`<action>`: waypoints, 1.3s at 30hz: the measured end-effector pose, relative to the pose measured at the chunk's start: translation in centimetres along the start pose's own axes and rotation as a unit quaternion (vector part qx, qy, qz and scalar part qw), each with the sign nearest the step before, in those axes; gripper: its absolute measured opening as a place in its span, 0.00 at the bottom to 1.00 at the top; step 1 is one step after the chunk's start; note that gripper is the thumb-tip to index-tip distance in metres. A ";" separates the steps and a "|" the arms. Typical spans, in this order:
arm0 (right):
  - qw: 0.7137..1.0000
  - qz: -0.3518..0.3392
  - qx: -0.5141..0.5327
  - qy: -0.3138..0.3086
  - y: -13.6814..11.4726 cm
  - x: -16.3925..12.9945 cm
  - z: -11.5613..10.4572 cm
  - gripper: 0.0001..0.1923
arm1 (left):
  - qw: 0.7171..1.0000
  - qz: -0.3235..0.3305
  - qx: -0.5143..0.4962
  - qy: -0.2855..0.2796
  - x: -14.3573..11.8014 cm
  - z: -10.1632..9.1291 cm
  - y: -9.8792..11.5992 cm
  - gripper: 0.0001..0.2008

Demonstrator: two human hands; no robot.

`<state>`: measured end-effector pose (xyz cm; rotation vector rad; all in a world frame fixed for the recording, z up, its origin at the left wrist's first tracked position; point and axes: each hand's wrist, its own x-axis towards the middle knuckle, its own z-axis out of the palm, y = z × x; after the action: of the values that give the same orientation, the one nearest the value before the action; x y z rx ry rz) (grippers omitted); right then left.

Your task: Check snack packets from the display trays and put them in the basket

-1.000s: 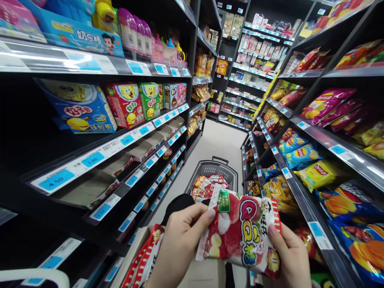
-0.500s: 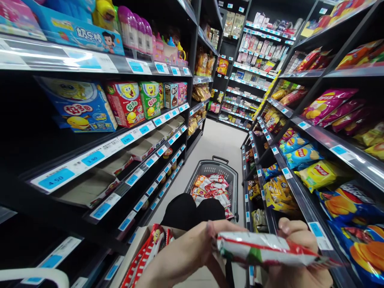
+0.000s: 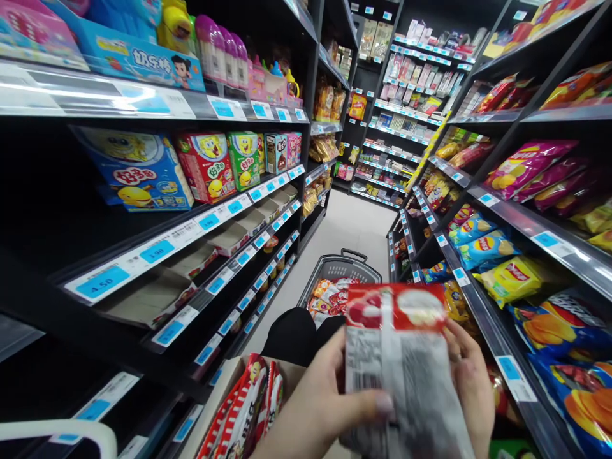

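I hold a red and white snack packet (image 3: 401,357) in both hands at the bottom middle, its printed grey back turned toward me. My left hand (image 3: 320,408) grips its left edge with the thumb across the back. My right hand (image 3: 471,382) holds the right edge from behind. Beyond the packet, a grey shopping basket (image 3: 335,264) stands on the aisle floor with several similar red and white packets inside. My dark-clothed knees (image 3: 296,331) show between the basket and my hands.
Black shelves line both sides of the aisle: boxed biscuits (image 3: 208,166) with blue price tags on the left, crisp bags (image 3: 509,277) on the right. An open carton of red packets (image 3: 248,408) sits at lower left. Pale floor (image 3: 354,226) runs ahead to more shelves.
The packet has been flipped over: its red front faced me, then it was edge-on, and now its printed back faces me. Both hands kept hold of it.
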<state>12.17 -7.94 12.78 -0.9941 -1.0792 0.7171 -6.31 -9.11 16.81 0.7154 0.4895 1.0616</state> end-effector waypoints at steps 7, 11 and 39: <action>0.988 0.063 0.101 -0.100 0.0 -1.7 2.6 0.48 | 0.968 0.117 0.046 0.216 0.4 1.0 -0.3 0.32; 0.997 0.050 0.048 0.016 0.4 -2.4 3.6 0.52 | 0.964 0.097 0.090 0.231 0.5 1.1 -0.4 0.28; 0.984 -0.178 -0.033 -0.003 0.2 -1.1 0.1 0.04 | 0.874 0.212 0.425 0.100 -0.7 -2.4 1.9 0.08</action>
<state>11.72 -8.77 12.19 -0.8257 -1.2526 0.3956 -9.43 -8.49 16.62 1.5532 1.0405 1.3327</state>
